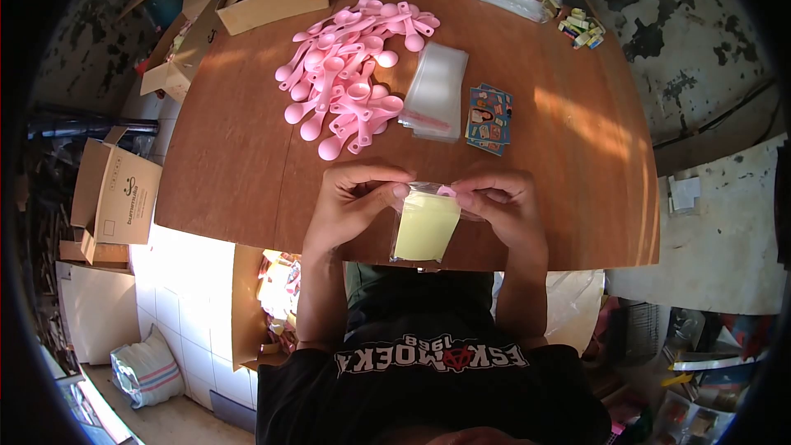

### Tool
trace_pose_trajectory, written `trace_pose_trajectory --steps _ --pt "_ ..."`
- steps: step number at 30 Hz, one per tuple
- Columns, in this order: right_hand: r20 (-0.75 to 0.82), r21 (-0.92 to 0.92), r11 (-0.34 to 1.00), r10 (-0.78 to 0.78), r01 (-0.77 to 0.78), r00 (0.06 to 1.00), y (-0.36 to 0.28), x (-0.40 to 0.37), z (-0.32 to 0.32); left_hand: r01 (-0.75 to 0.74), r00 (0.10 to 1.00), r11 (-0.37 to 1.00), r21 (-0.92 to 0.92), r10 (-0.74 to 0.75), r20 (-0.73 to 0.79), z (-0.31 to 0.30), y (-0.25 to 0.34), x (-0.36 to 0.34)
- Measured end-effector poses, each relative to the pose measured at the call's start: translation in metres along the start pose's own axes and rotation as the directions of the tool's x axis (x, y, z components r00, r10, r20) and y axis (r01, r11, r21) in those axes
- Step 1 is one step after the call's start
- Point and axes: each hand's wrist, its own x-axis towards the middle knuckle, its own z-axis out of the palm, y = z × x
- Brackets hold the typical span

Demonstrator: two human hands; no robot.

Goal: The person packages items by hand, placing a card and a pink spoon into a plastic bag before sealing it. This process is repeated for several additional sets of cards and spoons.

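Because the clear plastic pouch [423, 188] with its flat pale-yellow insert [426, 232] looked light, limp and slippery, I favoured its 2 top corners; my left fingers [386, 195] and right fingers [471, 200] pinched there, nearly closed, over the brown wooden table [577, 189].

A small packing workshop: cardboard boxes [124, 189], heaped pink spoons [358, 91], stacked plastic sleeves [437, 91].

Black T-shirt [428, 387] with white and red chest lettering [432, 355]; bare wrists and forearms.
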Motion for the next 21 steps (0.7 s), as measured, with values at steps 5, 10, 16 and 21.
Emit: trace_pose_trajectory --steps 5,10,16,21 --pt "0.185 -0.027 0.988 -0.147 0.155 0.972 -0.006 0.003 -0.003 -0.087 0.992 0.995 0.051 0.082 0.095 -0.005 0.001 0.001" --pt "0.271 -0.117 0.971 -0.171 0.209 0.947 -0.01 0.005 -0.007 -0.159 0.975 0.986 0.045 0.15 0.161 -0.008 0.0 0.001" --pt "0.294 -0.164 0.961 -0.169 0.224 0.941 -0.009 0.003 -0.005 -0.171 0.973 0.985 0.038 0.163 0.163 -0.008 0.003 0.001" --pt "0.333 -0.225 0.934 -0.196 0.279 0.922 -0.011 0.004 -0.006 -0.107 0.99 0.994 0.029 0.104 0.091 -0.006 0.005 0.0"
